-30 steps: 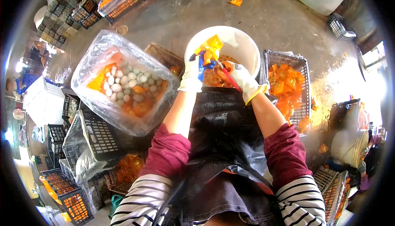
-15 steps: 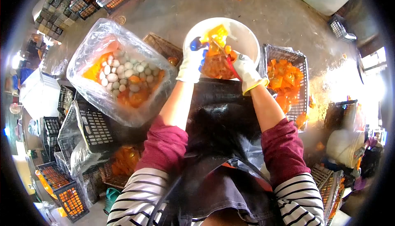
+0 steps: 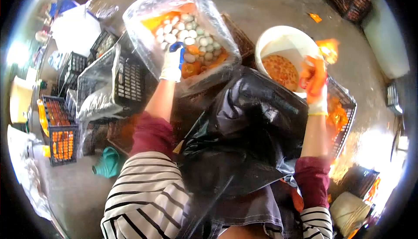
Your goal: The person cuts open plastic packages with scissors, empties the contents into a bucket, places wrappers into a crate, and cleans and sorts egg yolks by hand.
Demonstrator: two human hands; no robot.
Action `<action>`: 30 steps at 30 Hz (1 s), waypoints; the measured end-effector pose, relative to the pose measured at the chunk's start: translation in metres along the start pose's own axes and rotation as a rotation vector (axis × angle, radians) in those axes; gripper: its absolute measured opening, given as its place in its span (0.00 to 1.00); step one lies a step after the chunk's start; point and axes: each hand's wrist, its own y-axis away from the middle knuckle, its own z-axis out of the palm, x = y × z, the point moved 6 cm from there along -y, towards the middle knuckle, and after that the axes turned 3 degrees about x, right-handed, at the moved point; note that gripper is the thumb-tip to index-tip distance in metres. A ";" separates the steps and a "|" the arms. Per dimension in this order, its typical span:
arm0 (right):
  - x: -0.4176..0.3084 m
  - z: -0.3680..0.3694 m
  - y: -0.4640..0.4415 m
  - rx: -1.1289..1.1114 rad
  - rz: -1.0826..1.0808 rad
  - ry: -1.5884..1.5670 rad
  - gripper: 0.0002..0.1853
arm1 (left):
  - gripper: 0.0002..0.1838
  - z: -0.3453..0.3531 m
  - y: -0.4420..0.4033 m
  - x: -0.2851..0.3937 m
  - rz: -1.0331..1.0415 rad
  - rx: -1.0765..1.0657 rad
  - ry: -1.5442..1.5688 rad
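I've got a grey, wet-looking floor [image 3: 80,195] under me. Small, flat orange scrap [image 3: 315,18] lies beyond my right hand [image 3: 314,80]. Teal-green plastic container [image 3: 107,164], left of my left hand [image 3: 173,62], nearer me; black slatted plastic crate [image 3: 64,128] farther left.

- White gloved left hand [image 3: 173,62]: blue fingers
- Gloved right hand [image 3: 314,84]: orange fingers, yellow-edged white cuff
- Long fabric sleeve [image 3: 146,186]: white, black-striped
- Knit oversleeve [image 3: 152,136]: maroon
- Glossy waterproof apron [image 3: 252,121]: black
- Round plastic bucket [image 3: 300,47]: white
- Oval eggs [image 3: 183,34]: white, pale greenish
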 end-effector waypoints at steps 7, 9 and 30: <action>0.045 -0.123 -0.060 -0.269 0.002 -0.892 0.36 | 0.15 -0.021 0.001 0.067 0.580 0.104 -0.817; 0.044 -0.110 -0.058 -0.387 0.050 -0.890 0.37 | 0.25 0.009 -0.011 0.051 0.519 -0.065 -1.141; 0.047 -0.054 -0.042 -0.242 0.090 -0.554 0.23 | 0.15 0.038 0.008 0.081 0.081 0.120 -0.095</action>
